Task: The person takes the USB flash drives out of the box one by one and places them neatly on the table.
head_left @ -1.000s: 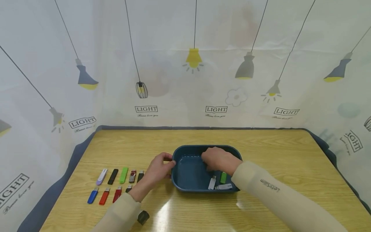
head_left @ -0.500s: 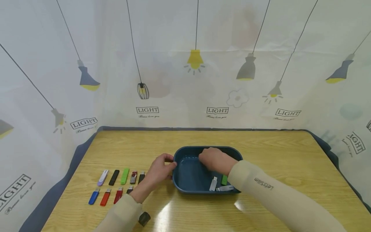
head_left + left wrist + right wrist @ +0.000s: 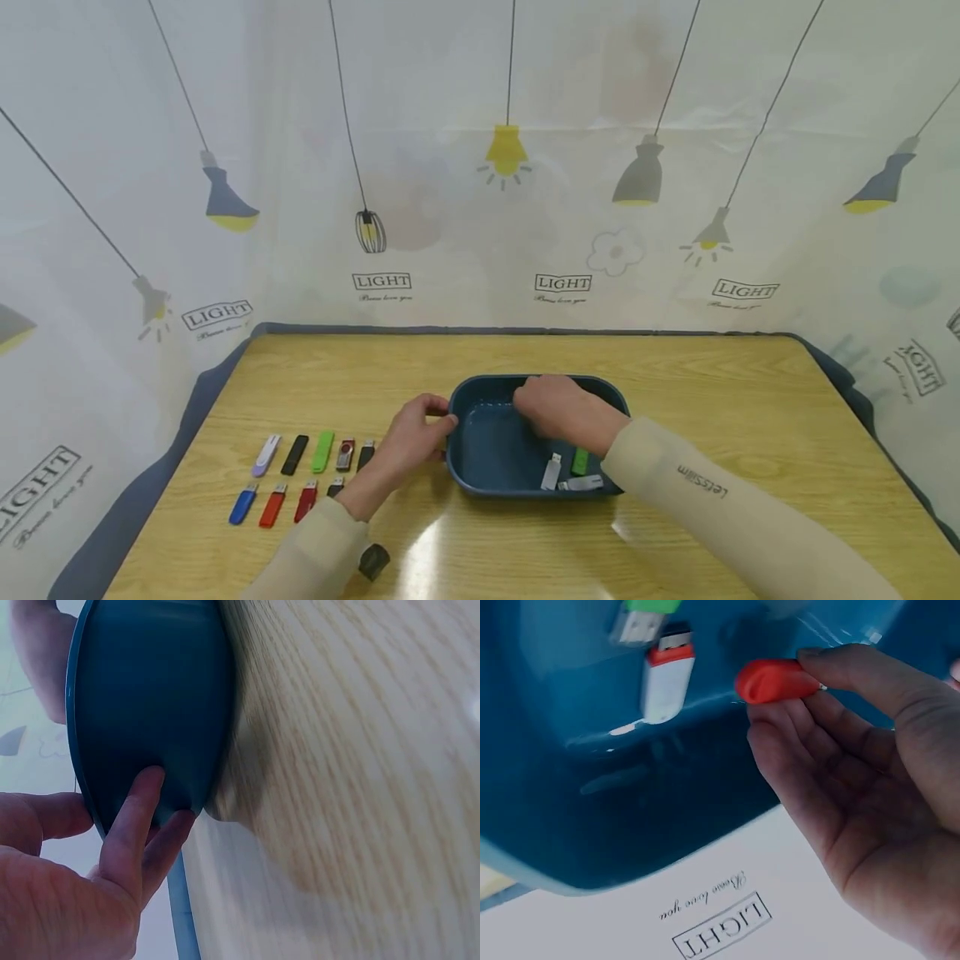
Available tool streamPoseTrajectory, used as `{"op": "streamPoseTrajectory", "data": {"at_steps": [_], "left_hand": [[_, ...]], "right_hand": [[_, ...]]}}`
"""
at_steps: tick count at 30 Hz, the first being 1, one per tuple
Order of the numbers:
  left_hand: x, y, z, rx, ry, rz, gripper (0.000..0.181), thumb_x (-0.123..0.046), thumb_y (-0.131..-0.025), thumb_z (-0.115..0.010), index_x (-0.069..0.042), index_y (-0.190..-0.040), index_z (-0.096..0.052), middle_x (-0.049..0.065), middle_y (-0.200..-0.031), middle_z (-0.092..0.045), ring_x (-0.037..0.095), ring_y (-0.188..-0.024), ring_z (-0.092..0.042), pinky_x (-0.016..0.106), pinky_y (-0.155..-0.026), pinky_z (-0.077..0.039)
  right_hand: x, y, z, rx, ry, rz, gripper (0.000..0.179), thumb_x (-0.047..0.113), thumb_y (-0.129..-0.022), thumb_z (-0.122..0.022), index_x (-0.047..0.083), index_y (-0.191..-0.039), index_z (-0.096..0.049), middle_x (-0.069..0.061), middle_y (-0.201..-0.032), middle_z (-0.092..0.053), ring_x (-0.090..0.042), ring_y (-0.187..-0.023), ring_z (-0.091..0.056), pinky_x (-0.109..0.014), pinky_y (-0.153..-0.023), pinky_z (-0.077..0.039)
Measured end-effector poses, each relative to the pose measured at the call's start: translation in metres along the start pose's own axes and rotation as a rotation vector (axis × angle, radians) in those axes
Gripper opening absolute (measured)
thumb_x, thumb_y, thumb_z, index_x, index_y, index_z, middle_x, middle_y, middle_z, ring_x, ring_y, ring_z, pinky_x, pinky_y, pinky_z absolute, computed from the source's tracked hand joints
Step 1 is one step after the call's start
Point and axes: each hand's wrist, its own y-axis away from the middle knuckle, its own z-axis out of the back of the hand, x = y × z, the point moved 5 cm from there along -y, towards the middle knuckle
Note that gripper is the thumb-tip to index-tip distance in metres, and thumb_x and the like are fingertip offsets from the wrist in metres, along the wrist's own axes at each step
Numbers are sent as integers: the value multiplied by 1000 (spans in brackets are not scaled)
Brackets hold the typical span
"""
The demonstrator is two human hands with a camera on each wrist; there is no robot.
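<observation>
A dark blue plastic tray (image 3: 487, 479) stands on the table. My left hand (image 3: 408, 437) holds its left end; in the left wrist view, fingertips (image 3: 150, 780) lie against the outer wall. My right hand (image 3: 558, 408) reaches inside, towards the back wall. The right wrist view shows it pinching a red USB stick (image 3: 776, 681) between thumb and fingers; the head view hides that stick. Close by in the tray lies a white USB stick with a red collar (image 3: 667, 686). Near the front right lie a green USB stick (image 3: 580, 461) and two whitish ones, one upright-pointing (image 3: 551, 472), one sideways (image 3: 581, 482).
Left of the tray, USB sticks lie in two rows, including a lilac-white one (image 3: 266, 456), a light green one (image 3: 322, 452) and a blue one (image 3: 242, 505). A dark object (image 3: 373, 561) sits beside my left sleeve. A printed curtain (image 3: 450, 208) rises behind the table.
My right hand has shifted slightly left inside the tray. My left hand keeps its place at the tray's end, and the visible sticks have not moved.
</observation>
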Motion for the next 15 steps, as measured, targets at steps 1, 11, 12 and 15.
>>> {"op": "streamPoseTrajectory", "data": {"at_steps": [1,11,12,15], "left_hand": [[0,0,0,-3,1,-1,31,-11,-103,-60,6,-128,-56,22,-129,-56,25,-91,-64,36,-69,-62],[0,0,-2,-3,8,-5,31,-10,-104,-59,6,-130,-56,22,-130,-56,24,-90,-65,36,-70,-62],[0,0,-2,-2,10,-6,31,-10,-104,-59,7,-130,-55,22,-130,-56,24,-89,-65,36,-70,-62],[0,1,-3,1,11,-6,32,-10,-104,-58,7,-131,-55,23,-131,-55,24,-88,-66,36,-70,-62]], "right_hand": [[0,3,3,-22,-24,-1,12,3,-97,-69,8,-87,-70,-6,-77,-61,-21,-68,-56,-38,-67,-55],[2,56,26,-269,-281,-80,7,10,-93,-74,10,-95,-68,1,-85,-62,-12,-66,-50,-27,-58,-46],[1,61,27,-287,-314,-96,7,11,-93,-75,11,-96,-69,2,-85,-62,-10,-67,-51,-27,-58,-46],[-4,78,29,-337,-409,-145,7,13,-93,-76,12,-98,-71,5,-85,-63,-8,-69,-53,-26,-61,-48]]}}
